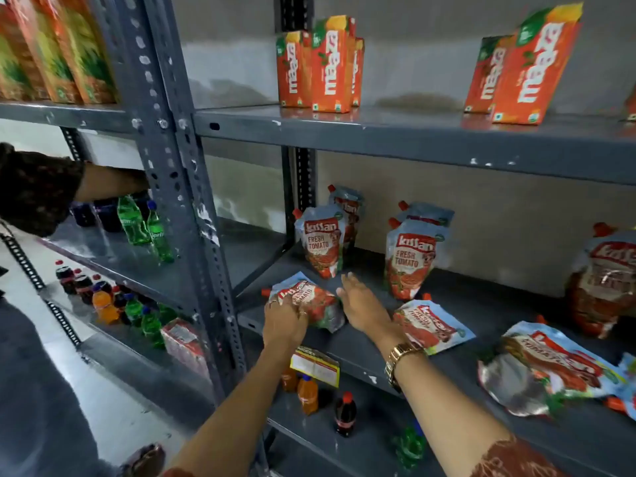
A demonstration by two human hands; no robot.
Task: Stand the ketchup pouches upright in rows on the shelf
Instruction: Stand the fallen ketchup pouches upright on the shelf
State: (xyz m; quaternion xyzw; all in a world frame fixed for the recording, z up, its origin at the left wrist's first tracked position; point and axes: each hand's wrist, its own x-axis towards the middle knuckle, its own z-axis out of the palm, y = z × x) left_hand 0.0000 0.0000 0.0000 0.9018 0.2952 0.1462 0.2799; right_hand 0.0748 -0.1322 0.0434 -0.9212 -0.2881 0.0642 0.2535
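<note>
Left hand: the left hand [284, 320] presses down on a lying ketchup pouch [307, 302], fingers curled over its near edge — it grips the pouch.
Right hand: the right hand [364, 304] is flat and spread, just beside that pouch, holding nothing; a gold watch [399, 363] sits on the wrist.
Shelf: the grey shelf [481, 304] carries all the pouches.
Standing pouches: one [320, 241] stands behind the hands, another [411, 258] to its right, each with one more tucked behind.
Lying pouches: one [432, 325] lies flat by the right wrist, one [547, 370] farther right.
Far right: a blurry pouch [605, 280] — maybe upright.
Top shelf: orange juice cartons [320, 65].
</note>
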